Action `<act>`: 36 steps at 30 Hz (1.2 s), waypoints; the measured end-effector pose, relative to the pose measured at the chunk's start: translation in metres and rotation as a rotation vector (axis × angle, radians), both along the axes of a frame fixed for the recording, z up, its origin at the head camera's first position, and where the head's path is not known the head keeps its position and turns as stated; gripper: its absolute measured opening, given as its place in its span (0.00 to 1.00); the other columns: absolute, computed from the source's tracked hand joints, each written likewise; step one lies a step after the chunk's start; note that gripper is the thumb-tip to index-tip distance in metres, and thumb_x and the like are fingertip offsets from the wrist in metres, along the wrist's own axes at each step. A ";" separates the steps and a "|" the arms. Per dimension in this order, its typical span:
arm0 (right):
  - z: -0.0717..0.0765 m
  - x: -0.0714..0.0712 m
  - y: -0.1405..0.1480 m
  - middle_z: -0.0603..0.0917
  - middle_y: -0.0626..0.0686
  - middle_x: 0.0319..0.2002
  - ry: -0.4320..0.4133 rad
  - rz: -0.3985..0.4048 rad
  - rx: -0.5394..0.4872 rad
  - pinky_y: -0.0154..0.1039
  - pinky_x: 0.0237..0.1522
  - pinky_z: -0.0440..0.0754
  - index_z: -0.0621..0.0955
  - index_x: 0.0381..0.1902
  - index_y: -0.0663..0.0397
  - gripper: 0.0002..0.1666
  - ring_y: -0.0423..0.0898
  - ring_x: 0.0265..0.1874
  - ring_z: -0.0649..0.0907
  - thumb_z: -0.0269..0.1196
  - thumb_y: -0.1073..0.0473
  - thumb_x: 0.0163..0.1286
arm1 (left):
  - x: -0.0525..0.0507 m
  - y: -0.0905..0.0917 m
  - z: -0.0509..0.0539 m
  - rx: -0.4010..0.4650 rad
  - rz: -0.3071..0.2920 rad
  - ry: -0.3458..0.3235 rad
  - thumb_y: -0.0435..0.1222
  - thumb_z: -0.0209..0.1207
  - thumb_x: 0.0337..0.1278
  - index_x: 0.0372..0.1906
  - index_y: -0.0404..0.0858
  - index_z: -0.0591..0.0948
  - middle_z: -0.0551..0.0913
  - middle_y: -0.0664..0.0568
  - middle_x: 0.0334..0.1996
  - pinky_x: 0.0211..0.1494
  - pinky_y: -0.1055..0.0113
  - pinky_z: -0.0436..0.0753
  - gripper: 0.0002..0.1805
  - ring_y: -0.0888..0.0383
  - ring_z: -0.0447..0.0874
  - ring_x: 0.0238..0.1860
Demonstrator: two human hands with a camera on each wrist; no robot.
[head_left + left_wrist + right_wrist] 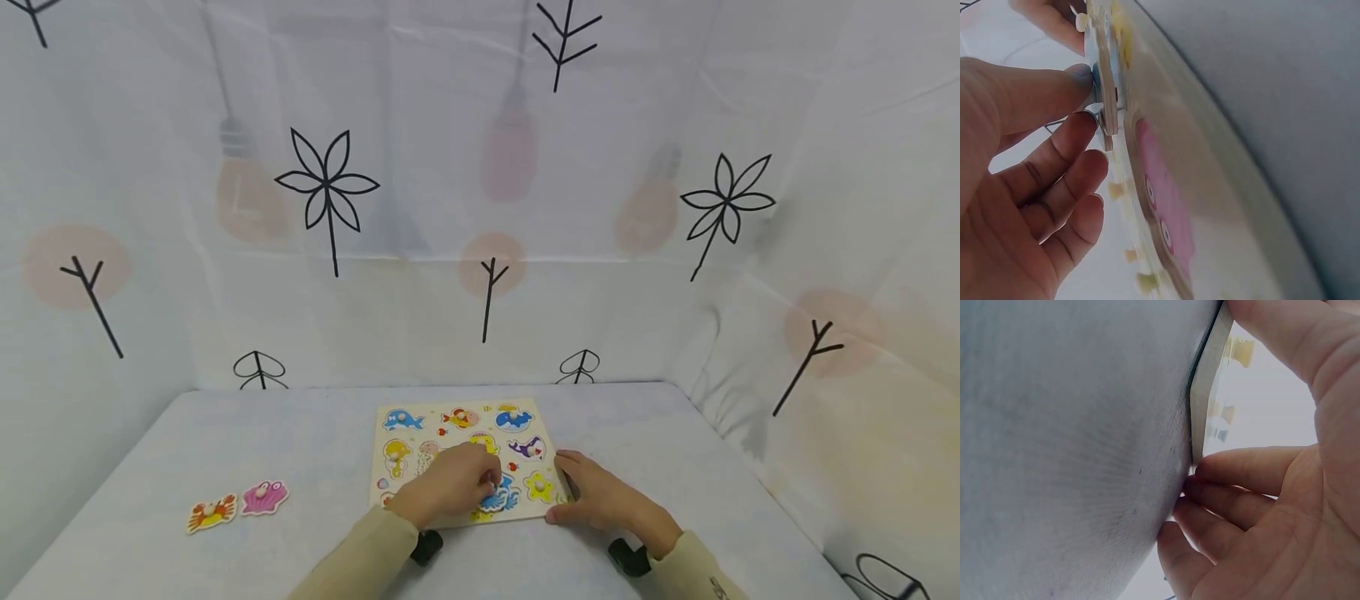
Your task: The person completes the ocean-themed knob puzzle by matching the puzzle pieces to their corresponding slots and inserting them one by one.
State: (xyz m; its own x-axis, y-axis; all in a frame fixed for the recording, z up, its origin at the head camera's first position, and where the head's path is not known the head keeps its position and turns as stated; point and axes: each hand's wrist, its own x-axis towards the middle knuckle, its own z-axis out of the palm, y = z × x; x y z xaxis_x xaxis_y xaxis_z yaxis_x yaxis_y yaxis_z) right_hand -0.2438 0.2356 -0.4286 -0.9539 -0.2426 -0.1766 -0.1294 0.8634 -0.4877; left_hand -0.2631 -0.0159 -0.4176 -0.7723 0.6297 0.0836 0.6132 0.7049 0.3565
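Observation:
My left hand (pixel 453 479) is over the front middle of a pale wooden knob puzzle board (pixel 432 415). Its thumb and fingertips pinch a blue sea-creature puzzle piece (pixel 501 495). In the left wrist view the piece (pixel 1107 81) stands edge-on, slightly above the board face; whether part of it touches its recess cannot be told. My right hand (pixel 600 497) holds the board at its front right corner, thumb at the near edge and fingers along the right side. The right wrist view shows those fingers against the board's edge (pixel 1200 419).
Left of the board, a crab piece (pixel 212 512) and a pink shell-like piece (pixel 265 497) lie on the white cloth-covered table (pixel 322 450). Other knobbed pieces, such as a yellow starfish (pixel 538 486) and a blue whale (pixel 403 419), sit in the board. A patterned curtain (pixel 420 317) hangs behind.

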 end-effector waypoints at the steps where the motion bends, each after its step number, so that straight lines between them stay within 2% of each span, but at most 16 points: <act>1: 0.000 0.000 0.000 0.61 0.58 0.70 0.000 0.001 -0.004 0.58 0.66 0.56 0.65 0.69 0.59 0.59 0.59 0.70 0.60 0.73 0.36 0.46 | -0.001 0.002 0.000 -0.004 0.004 -0.010 0.39 0.64 0.57 0.34 0.49 0.82 0.72 0.65 0.27 0.38 0.70 0.70 0.01 0.65 0.68 0.31; 10: 0.001 0.001 0.000 0.62 0.59 0.69 0.020 0.019 -0.010 0.57 0.66 0.57 0.65 0.69 0.61 0.59 0.59 0.69 0.61 0.73 0.36 0.46 | -0.004 0.013 -0.004 0.008 0.017 -0.023 0.38 0.63 0.57 0.32 0.50 0.81 0.73 0.65 0.26 0.36 0.70 0.71 0.03 0.65 0.69 0.30; 17: 0.000 0.000 0.001 0.62 0.59 0.69 0.019 0.019 -0.012 0.57 0.66 0.58 0.65 0.68 0.61 0.58 0.58 0.69 0.61 0.73 0.36 0.46 | -0.004 0.019 -0.005 0.020 0.017 -0.059 0.37 0.63 0.58 0.31 0.50 0.80 0.73 0.65 0.27 0.40 0.69 0.71 0.03 0.64 0.69 0.32; 24: -0.001 0.000 0.001 0.62 0.59 0.69 0.024 0.024 -0.015 0.57 0.66 0.58 0.65 0.68 0.61 0.59 0.58 0.69 0.62 0.73 0.36 0.46 | -0.004 0.020 -0.005 0.020 0.016 -0.062 0.38 0.63 0.57 0.34 0.47 0.82 0.73 0.64 0.27 0.40 0.69 0.71 0.01 0.64 0.69 0.32; 36: -0.001 0.000 0.000 0.63 0.59 0.69 0.017 0.014 -0.009 0.57 0.66 0.58 0.66 0.68 0.61 0.59 0.58 0.68 0.62 0.74 0.36 0.46 | -0.006 0.020 -0.008 0.013 0.037 -0.081 0.38 0.63 0.58 0.32 0.50 0.81 0.72 0.64 0.27 0.38 0.69 0.70 0.02 0.64 0.69 0.32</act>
State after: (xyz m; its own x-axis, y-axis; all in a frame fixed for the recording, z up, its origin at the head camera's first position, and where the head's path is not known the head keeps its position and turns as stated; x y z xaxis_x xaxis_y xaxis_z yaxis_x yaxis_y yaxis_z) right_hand -0.2437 0.2361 -0.4292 -0.9533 -0.2573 -0.1580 -0.1497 0.8572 -0.4928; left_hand -0.2691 0.0041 -0.4261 -0.7997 0.5997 0.0282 0.5556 0.7214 0.4134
